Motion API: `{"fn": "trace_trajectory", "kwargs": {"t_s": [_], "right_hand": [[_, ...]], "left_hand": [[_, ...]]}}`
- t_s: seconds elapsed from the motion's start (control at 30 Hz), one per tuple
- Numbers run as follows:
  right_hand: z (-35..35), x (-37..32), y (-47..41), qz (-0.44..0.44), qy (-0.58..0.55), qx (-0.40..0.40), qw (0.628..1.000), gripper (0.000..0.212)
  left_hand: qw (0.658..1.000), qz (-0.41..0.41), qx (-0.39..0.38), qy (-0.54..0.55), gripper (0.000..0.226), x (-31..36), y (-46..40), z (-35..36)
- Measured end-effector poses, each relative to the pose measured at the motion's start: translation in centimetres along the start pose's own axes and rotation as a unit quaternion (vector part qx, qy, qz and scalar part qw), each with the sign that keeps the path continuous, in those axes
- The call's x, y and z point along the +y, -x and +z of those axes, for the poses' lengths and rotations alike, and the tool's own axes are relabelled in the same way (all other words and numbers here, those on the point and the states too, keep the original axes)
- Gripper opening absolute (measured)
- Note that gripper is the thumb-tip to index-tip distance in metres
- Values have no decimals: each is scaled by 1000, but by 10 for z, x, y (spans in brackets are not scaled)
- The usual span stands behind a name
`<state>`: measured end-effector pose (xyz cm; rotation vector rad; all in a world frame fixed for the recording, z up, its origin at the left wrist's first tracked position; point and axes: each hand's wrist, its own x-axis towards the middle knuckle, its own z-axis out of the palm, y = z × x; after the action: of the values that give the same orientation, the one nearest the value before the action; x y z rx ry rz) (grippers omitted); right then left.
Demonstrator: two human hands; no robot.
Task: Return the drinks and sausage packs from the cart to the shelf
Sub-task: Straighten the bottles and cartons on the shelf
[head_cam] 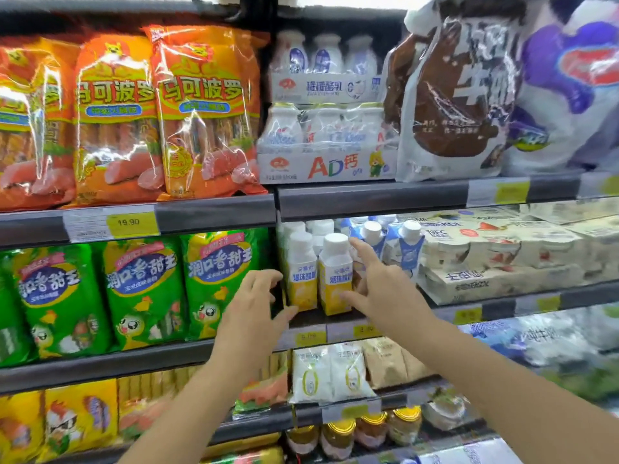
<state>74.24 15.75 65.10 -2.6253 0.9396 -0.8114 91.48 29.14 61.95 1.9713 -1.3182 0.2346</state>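
Observation:
Two yellow-and-white drink bottles with white caps (303, 272) (335, 274) stand side by side at the front of the middle shelf (321, 318). My left hand (256, 304) is open just left of the left bottle, fingers spread, holding nothing. My right hand (378, 283) is open at the right side of the right bottle, its thumb touching the bottle's lower front. Green sausage packs (144, 289) hang to the left on the same level. Orange sausage packs (204, 108) fill the shelf above. The cart is out of view.
Blue-and-white cartons (407, 246) and boxed yoghurt cups (495, 259) stand right of the bottles. AD milk multipacks (326, 142) and big milk-powder bags (452, 95) sit above. Below lie white pouches (330, 373), gold-lidded jars (338, 437) and yellow sausage packs (80, 416).

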Motion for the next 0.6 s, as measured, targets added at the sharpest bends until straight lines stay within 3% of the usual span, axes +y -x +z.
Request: {"fn": "trace_trajectory", "kwargs": {"t_s": [0.13, 0.23, 0.6], "right_hand": [[-5, 0, -16, 1, 11, -41, 999, 101], [-10, -2, -19, -7, 26, -58, 998, 101], [-9, 0, -27, -3, 69, -67, 995, 106]], "left_hand": [[988, -122, 26, 88, 76, 25, -28, 31], [975, -191, 32, 112, 78, 31, -35, 43], [973, -195, -13, 126, 54, 25, -39, 40]]}}
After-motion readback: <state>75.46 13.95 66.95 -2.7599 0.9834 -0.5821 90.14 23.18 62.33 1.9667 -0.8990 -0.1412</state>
